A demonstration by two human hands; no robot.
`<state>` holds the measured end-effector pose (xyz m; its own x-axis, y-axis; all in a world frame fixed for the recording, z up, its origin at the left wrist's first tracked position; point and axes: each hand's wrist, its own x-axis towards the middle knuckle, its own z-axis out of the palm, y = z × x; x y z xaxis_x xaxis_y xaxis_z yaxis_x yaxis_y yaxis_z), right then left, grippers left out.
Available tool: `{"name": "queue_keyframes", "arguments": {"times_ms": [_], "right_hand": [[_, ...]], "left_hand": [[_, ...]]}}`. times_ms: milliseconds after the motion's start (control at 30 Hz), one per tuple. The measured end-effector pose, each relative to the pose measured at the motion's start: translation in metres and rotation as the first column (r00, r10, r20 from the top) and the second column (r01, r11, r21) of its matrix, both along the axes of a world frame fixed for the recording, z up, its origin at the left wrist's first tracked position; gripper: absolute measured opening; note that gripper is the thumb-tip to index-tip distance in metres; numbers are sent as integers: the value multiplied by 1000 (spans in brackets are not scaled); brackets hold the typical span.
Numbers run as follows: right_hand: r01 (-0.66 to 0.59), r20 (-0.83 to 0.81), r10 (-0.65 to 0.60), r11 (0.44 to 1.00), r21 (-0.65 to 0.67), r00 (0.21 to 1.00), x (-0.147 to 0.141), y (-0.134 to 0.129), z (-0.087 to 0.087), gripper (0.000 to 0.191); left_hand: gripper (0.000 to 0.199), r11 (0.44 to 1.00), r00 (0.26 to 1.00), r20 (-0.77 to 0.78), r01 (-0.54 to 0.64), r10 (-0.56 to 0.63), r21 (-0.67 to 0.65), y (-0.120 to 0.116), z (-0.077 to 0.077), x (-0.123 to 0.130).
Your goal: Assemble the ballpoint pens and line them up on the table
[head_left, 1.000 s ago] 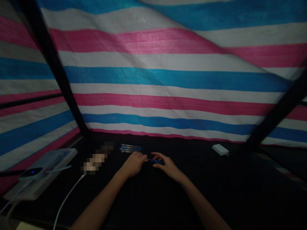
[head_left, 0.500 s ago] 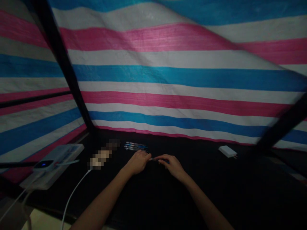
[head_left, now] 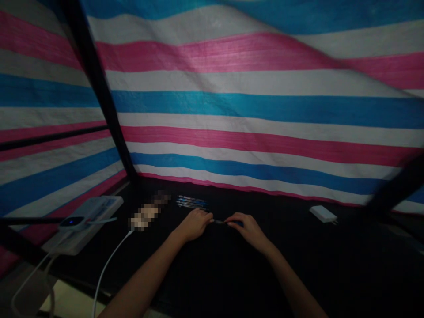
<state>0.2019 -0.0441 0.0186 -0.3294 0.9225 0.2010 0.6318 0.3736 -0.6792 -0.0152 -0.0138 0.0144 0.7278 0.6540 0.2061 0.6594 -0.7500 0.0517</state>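
Between my two hands, over the black table, a thin pen [head_left: 218, 221] lies roughly level. My left hand [head_left: 196, 223] is closed on its left end with the fingertips. The fingers of my right hand [head_left: 247, 227] pinch its other end, where a bit of blue shows. Several slim pens [head_left: 192, 202] with clear and blue parts lie side by side on the table, just beyond my left hand.
A white box-like adapter [head_left: 323, 214] lies at the right. At the left are a pixelated object [head_left: 145, 215] with a white cable [head_left: 107, 260], and a plastic case [head_left: 99, 216] bearing a small lit device [head_left: 72, 222]. Striped sheeting [head_left: 232, 106] hangs behind the black table [head_left: 212, 282].
My hands are slightly farther apart, and more of the pen shows between them. The whole view has shifted, so the surroundings sit a little farther right.
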Motion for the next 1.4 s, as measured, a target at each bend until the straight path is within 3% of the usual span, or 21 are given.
{"name": "queue_keyframes", "arguments": {"times_ms": [133, 267, 333, 533, 667, 833, 967, 1033, 1133, 1233, 1400], "right_hand": [[-31, -26, 30, 999, -13, 999, -11, -3, -7, 16], [-20, -111, 22, 1000, 18, 994, -18, -2, -17, 34], [-11, -116, 16, 999, 46, 993, -18, -2, -18, 31], [-1, -46, 2, 1000, 8, 999, -12, -4, -4, 12], [35, 48, -42, 989, 143, 998, -10, -6, 3, 12], [-56, 147, 3, 930, 362, 989, -12, -10, 7, 16], [-92, 149, 36, 917, 389, 988, -14, -12, 7, 18], [-51, 145, 5, 949, 312, 989, -15, -12, 5, 18], [23, 143, -50, 982, 185, 989, -14, -10, 2, 20], [33, 92, -53, 977, 211, 994, -12, -7, 2, 28], [48, 177, -99, 961, 272, 979, -11, -9, 7, 9]], "left_hand": [[15, 999, 999, -28, 29, -30, -41, -1, -5, 4], [16, 999, 999, -44, -2, 0, -39, 0, -5, 5], [16, 1000, 999, -43, -7, 6, -28, 0, -4, 4], [14, 999, 999, -28, 34, -35, -26, -1, -2, 4], [19, 992, 995, 102, 5, 8, -130, 2, -4, 2], [33, 907, 946, 325, 147, -13, -394, 7, -10, 1], [39, 802, 898, 440, 276, -19, -529, 9, -12, 2], [38, 828, 904, 427, 251, -15, -502, 9, -12, 3], [30, 913, 930, 369, 150, 1, -380, 7, -11, 4], [24, 950, 950, 311, 60, 40, -308, 5, -10, 4], [23, 964, 969, 245, 35, 32, -264, 3, -7, 4]]}}
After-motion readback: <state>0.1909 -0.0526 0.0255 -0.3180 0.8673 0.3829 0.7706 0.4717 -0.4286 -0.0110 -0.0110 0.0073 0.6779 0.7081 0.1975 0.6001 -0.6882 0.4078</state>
